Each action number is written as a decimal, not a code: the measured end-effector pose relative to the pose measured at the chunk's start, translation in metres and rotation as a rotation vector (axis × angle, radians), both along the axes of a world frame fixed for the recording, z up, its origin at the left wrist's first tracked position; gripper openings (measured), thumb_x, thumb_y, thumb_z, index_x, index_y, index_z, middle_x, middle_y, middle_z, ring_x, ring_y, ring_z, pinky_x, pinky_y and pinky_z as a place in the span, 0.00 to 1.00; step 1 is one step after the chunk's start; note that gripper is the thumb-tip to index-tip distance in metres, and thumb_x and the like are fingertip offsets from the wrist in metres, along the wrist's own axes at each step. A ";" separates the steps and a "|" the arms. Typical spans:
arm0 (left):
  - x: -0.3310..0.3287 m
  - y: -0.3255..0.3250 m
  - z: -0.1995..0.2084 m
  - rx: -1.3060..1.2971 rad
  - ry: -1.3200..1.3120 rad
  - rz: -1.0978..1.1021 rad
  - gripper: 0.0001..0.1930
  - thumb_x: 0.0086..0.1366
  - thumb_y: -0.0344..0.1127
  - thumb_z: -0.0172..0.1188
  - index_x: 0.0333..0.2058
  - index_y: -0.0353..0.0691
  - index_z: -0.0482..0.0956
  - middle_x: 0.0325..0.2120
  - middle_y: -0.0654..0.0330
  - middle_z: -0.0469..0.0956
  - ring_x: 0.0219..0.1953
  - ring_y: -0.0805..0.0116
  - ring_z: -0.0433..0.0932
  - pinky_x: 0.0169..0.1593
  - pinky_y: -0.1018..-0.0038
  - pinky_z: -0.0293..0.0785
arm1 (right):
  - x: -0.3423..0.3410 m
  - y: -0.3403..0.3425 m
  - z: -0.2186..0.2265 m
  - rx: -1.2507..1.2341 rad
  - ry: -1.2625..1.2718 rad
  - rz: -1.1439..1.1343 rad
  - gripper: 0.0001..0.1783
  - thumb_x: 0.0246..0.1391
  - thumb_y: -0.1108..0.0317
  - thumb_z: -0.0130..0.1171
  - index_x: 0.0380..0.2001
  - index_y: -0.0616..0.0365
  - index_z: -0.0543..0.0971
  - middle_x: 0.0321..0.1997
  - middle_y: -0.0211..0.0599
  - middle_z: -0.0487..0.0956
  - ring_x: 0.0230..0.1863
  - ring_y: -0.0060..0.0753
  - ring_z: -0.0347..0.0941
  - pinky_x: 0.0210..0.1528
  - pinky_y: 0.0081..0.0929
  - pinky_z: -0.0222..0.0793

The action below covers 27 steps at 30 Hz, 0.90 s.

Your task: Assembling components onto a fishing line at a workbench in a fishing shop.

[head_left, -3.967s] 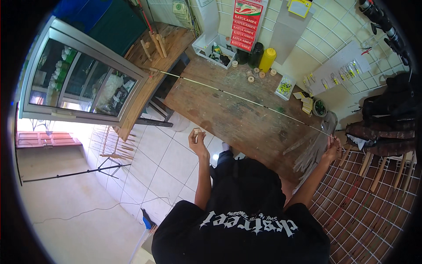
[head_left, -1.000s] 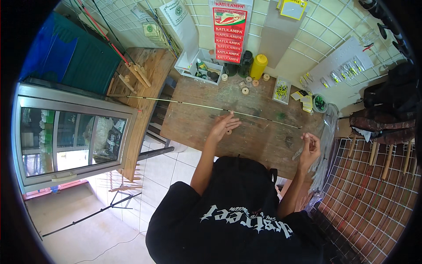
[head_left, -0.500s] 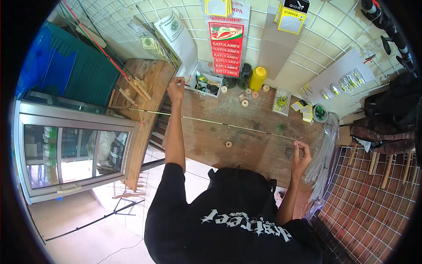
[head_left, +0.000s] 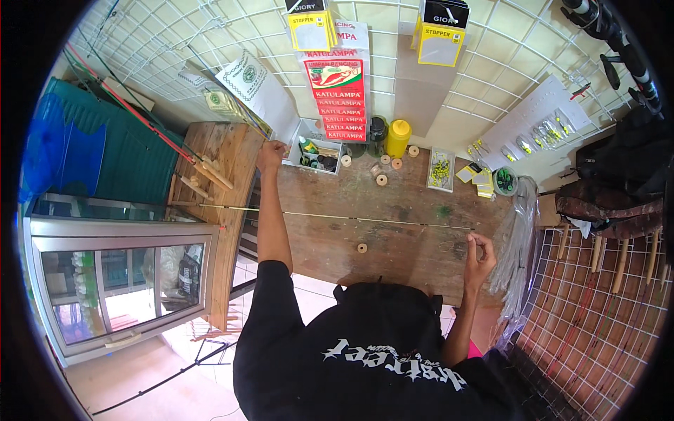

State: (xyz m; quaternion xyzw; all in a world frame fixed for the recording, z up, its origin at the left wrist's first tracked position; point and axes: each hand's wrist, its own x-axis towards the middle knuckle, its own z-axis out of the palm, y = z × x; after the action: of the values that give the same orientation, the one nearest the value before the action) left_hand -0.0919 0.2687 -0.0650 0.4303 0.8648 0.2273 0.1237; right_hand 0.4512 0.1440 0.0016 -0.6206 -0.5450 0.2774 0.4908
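Note:
A thin pale rod with dark bands lies across the wooden table, its left part passing under my left forearm. My left hand is raised beside the left edge of a white tray, fingers drawn together. Whether it pinches something fine is too small to see. At the right, my right hand has thumb and forefinger brought together in a loop, just on the near side of the rod's right tip. Anything between those fingertips cannot be made out. A small wooden spool rests between my arms.
More spools, a yellow bottle and a white box of small yellow-green pieces line the back. A round tub and clear plastic sleeves stand at the right. Left is a glazed frame.
The view has tilted, so the scene sits lower in the picture. My right fingertips have come slightly away from the rod's tip, toward me. My left hand stays beside the tray.

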 end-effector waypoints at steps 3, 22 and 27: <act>-0.003 -0.002 -0.004 0.007 -0.024 -0.038 0.08 0.50 0.39 0.66 0.30 0.48 0.85 0.28 0.62 0.83 0.34 0.64 0.82 0.38 0.70 0.75 | 0.001 0.000 -0.002 0.017 -0.016 -0.005 0.03 0.54 0.76 0.59 0.33 0.64 0.78 0.33 0.33 0.78 0.37 0.21 0.72 0.43 0.20 0.67; -0.004 -0.023 -0.025 0.449 -0.054 0.071 0.08 0.55 0.39 0.64 0.31 0.41 0.83 0.28 0.59 0.83 0.29 0.65 0.80 0.33 0.71 0.73 | -0.003 -0.005 0.018 0.046 -0.142 -0.003 0.06 0.47 0.76 0.63 0.32 0.62 0.81 0.32 0.40 0.81 0.35 0.35 0.77 0.42 0.27 0.69; 0.104 -0.045 0.000 0.626 -0.679 0.003 0.12 0.60 0.40 0.63 0.38 0.39 0.82 0.27 0.66 0.80 0.19 0.83 0.66 0.23 0.82 0.61 | 0.003 -0.011 0.021 0.087 -0.201 -0.061 0.06 0.44 0.77 0.65 0.30 0.61 0.82 0.32 0.40 0.82 0.34 0.37 0.76 0.40 0.28 0.69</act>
State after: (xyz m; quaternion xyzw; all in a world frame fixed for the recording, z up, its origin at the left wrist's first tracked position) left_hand 0.0125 0.2237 -0.0654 0.3468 0.6658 0.6057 0.2637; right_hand 0.4544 0.1329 0.0221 -0.6398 -0.5837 0.1747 0.4684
